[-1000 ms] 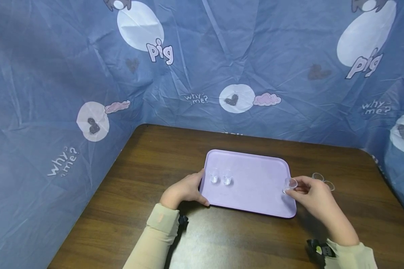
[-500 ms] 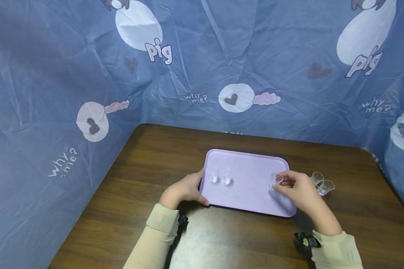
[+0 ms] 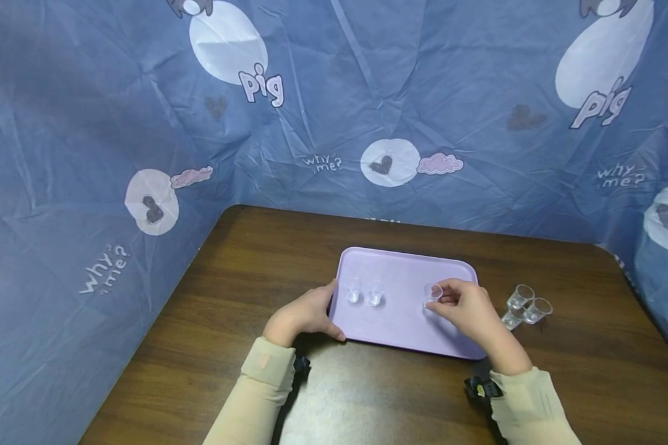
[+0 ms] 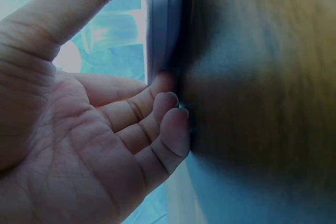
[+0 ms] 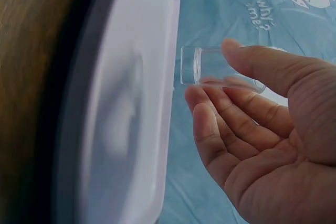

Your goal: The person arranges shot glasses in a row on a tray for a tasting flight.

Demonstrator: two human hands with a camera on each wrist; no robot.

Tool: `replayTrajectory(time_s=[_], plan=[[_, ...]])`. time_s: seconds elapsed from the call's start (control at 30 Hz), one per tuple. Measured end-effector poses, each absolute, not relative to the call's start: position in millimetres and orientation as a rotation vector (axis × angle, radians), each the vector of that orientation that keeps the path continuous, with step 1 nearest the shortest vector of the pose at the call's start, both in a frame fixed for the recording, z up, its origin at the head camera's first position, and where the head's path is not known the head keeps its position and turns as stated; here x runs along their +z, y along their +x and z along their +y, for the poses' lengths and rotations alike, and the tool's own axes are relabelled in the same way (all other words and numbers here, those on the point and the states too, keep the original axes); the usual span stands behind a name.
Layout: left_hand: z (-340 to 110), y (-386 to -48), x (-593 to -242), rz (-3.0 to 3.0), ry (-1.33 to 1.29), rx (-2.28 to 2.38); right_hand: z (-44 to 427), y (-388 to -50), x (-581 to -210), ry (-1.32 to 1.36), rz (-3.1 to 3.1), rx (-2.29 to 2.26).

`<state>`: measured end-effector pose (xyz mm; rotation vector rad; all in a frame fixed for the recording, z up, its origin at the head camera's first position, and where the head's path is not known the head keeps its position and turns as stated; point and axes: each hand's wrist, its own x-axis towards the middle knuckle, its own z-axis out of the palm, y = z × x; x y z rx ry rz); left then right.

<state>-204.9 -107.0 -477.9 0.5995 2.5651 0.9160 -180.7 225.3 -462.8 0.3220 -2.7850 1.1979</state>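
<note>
My right hand (image 3: 470,312) pinches a small clear shot glass (image 3: 432,290) between thumb and fingers. It is upright over the right half of a lilac tray (image 3: 406,266). In the right wrist view, the thick base of this shot glass (image 5: 190,65) appears just clear of the tray surface. My left hand (image 3: 306,314) grips the tray's near left corner, thumb at the front edge and fingers along the left side. Its curled fingertips (image 4: 175,129) meet the rim in the left wrist view. Two more shot glasses, one left (image 3: 353,292) and one right (image 3: 375,293), stand on the tray's left part.
Three shot glasses (image 3: 537,311) stand close together on the brown wooden table (image 3: 590,364), right of the tray and near my right forearm. A blue printed cloth (image 3: 312,123) hangs behind the table and along its sides.
My right hand has carried its shot glass leftward, from the tray's right edge to farther in over the tray. The glasses behind that hand now show fully. My left hand keeps its place.
</note>
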Motion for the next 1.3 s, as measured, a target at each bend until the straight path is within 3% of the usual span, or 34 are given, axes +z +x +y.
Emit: replayTrajectory(time_s=[1.3], plan=[[-107, -204, -478, 2.576, 0.612, 0.918, 175, -201, -484, 0.392, -2.784, 1.351]])
